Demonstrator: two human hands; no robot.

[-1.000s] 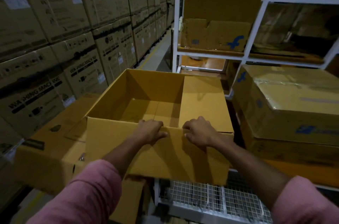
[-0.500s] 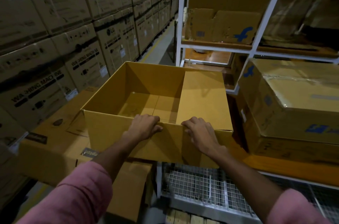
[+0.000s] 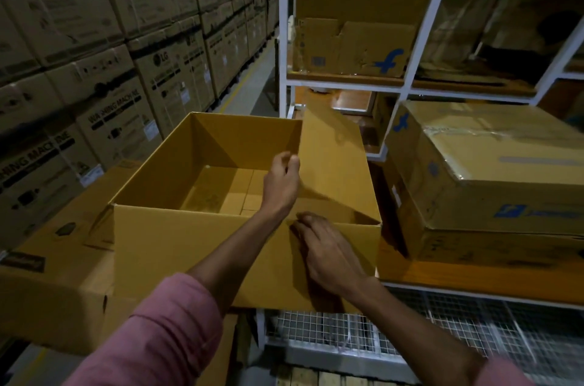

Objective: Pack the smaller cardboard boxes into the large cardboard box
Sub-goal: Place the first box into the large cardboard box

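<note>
Large cardboard box (image 3: 202,246) seen at centre frame, open-topped, its floor bare; near wall faces the camera; right flap (image 3: 335,161) is tilted inward over the right part of the opening, slanting up toward the top centre of the frame. Left hand (image 3: 281,186) is reached across the near wall into the opening; fingers are curled at the left edge of the flap, apparently pinching it (contact is partly hidden by the fingers themselves). Right hand (image 3: 328,249) is laid on the near wall's top edge, just below the flap's lower corner; fingers are bent over the rim and pressed against the cardboard, gripping the edge. Pink sleeves (image 3: 164,335) are seen at lower left and lower right of the frame.

Box is rested partly on a flattened carton (image 3: 53,278) at lower left and partly over a wire-mesh shelf (image 3: 410,328) at lower right. Taped box with blue logo (image 3: 493,161) is seen at right of frame, just beside the large box, stacked on another carton (image 3: 505,246). White rack (image 3: 420,34) fills the upper right, holding a worn box with a blue mark (image 3: 350,47). Washing-machine cartons (image 3: 104,47) are stacked along the left, receding to the upper centre; floor aisle (image 3: 249,85) runs between them and the rack.
</note>
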